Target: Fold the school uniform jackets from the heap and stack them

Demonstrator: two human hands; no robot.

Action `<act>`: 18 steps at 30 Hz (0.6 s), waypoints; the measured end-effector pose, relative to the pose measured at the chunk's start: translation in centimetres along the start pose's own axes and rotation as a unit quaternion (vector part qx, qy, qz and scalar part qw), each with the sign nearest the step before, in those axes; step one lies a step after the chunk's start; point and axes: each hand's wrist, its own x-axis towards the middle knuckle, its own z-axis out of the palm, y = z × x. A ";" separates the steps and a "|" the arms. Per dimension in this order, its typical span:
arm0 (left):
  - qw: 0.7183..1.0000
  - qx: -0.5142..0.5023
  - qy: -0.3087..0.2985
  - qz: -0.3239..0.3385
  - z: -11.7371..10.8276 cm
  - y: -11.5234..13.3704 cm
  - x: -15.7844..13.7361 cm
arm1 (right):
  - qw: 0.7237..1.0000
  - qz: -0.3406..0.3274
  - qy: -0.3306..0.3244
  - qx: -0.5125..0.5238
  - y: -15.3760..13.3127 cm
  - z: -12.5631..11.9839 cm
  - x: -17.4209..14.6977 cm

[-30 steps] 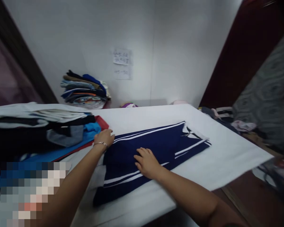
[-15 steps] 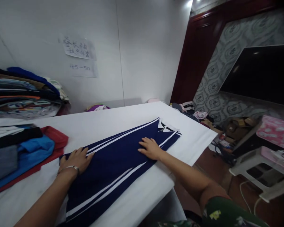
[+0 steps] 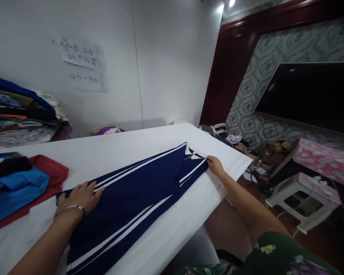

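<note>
A navy garment (image 3: 143,179) with paired white stripes lies lengthwise on the white table, its sides folded in. Its white collar (image 3: 195,149) and a small zip at the neck point to the far right. My left hand (image 3: 78,198), with a bracelet on the wrist, rests flat on the near left part, fingers spread. At the other end, my right hand (image 3: 215,165) pinches the garment's edge beside the collar. The fingertips there are partly hidden by the hand itself.
Blue and red clothes (image 3: 23,179) lie at the left on the white table (image 3: 117,145). A tall stack of folded clothes (image 3: 20,110) stands behind them. Beyond the table's right edge are a plastic stool (image 3: 306,194), cardboard boxes (image 3: 275,152) and a pink-covered surface (image 3: 323,160).
My right hand has moved from lying flat on the garment's middle to its collar end and closed on the edge. My left hand stays on the cloth. The view has shifted slightly right.
</note>
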 end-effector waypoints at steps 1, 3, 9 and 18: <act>1.000 0.002 -0.003 0.000 0.0 0.0 0.0 | 1.000 0.021 0.004 0.002 0.5 -0.2 0.4; 1.000 0.003 -0.010 0.000 -0.1 0.1 -0.1 | 0.998 0.056 0.008 0.009 1.3 -0.2 1.1; 1.000 -0.006 0.001 -0.008 -0.2 0.0 -0.3 | 0.993 0.110 -0.001 0.028 2.0 0.4 2.3; 0.999 -0.034 0.033 0.000 0.2 -0.2 0.1 | 0.982 0.176 -0.062 0.007 3.2 0.2 4.9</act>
